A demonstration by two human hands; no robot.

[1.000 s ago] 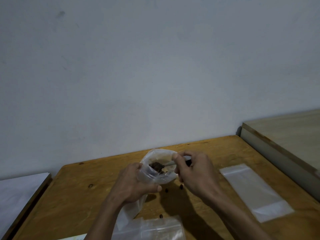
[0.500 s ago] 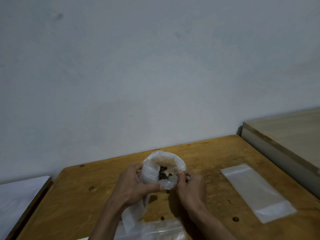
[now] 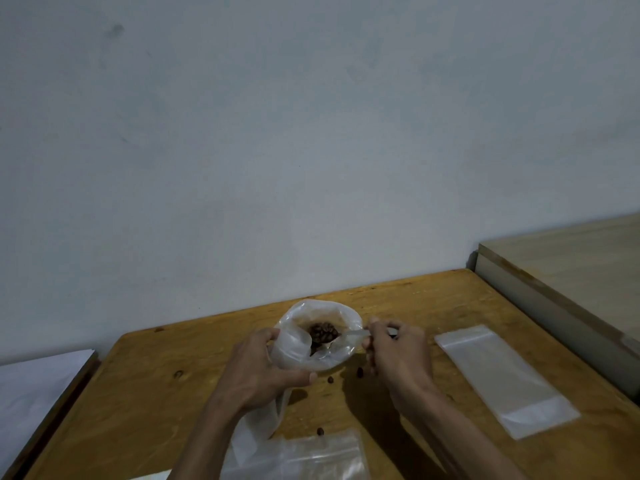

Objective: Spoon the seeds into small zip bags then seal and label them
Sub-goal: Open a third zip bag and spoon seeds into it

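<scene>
Left hand (image 3: 263, 368) gripped open bag (image 3: 318, 341) held above table (image 3: 145, 393), centre. Right hand (image 3: 398, 355) pinched spoon (image 3: 349, 335), seeds (image 3: 323, 332) heaped at mouth. You needed mouth wide, spoon level; strays (image 3: 360, 371) lay near.

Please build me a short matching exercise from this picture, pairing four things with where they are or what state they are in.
Things:
1. spoon
2. open bag
3. flat empty bag
4. loose seeds

States:
A. lying alone at the right of the table
B. scattered on the table
C. gripped by the left hand
D. pinched by the right hand, loaded

Pairs: 1-D, 2-C, 3-A, 4-B
</scene>
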